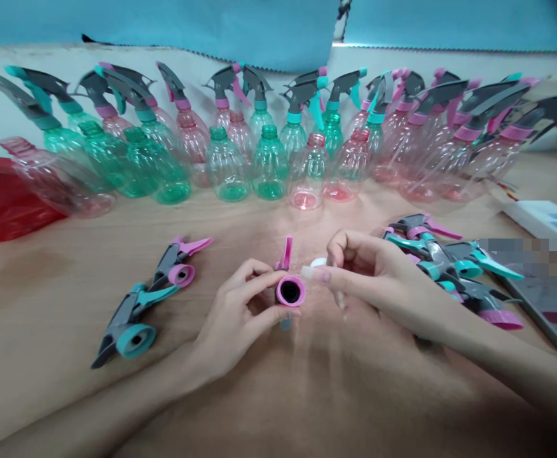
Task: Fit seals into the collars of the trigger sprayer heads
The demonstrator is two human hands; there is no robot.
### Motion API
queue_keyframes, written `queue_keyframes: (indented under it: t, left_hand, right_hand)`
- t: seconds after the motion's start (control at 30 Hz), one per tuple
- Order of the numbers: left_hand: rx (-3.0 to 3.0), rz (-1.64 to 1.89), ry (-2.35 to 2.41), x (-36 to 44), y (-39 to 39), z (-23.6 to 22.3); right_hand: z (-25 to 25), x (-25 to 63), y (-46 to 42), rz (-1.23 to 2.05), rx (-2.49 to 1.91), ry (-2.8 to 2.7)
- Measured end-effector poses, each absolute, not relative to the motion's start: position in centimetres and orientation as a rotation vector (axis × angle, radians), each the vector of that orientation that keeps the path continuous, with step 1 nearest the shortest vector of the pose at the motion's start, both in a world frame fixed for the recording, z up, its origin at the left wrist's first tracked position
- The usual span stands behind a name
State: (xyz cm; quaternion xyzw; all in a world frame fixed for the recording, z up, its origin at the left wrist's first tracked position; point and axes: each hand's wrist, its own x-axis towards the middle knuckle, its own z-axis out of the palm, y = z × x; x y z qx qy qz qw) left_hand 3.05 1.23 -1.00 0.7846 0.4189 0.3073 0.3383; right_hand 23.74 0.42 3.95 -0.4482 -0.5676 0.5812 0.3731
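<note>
My left hand point(240, 312) grips a trigger sprayer head point(290, 291) with a pink collar, its round opening turned toward me and its pink trigger pointing away. Close by on the right, my right hand point(374, 270) pinches a small white plastic piece point(319, 261) between thumb and fingers, a short gap from the collar. What exactly this piece is, I cannot make out. Left of my left hand lie two loose sprayer heads, one with a pink collar point(182, 275) and one with a teal collar point(136, 341). Beyond my right hand is a pile of sprayer heads point(450, 261).
Along the wall stand several green bottles point(270, 165) and pink bottles point(307, 172), many topped with sprayers. A red plastic bag point(6, 203) lies at the left. On the right are a white box point(545, 216) and a flat dark-screened device point(550, 305).
</note>
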Motion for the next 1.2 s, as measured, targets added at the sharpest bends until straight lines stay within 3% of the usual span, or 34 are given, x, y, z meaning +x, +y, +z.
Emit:
queue_keyframes:
  t: [0.47,0.8,1.0,1.2]
  left_hand:
    - [1.837,1.054,1.045,4.0,-0.3,-0.4]
    - [1.712,0.890,1.137,4.2,-0.5,-0.1]
    - [1.684,0.918,1.184,4.3,-0.3,-0.2]
    - [1.718,0.897,1.139,4.1,-0.1,-0.5]
  right_hand:
    - [2.2,22.9,-0.6,1.493,-0.966,-1.728]
    - [1.9,23.2,-0.8,1.230,-0.953,-2.062]
    - [3.0,23.5,0.0,1.018,-1.167,-1.876]
    - [4.5,24.1,0.9,1.078,-1.274,-2.205]
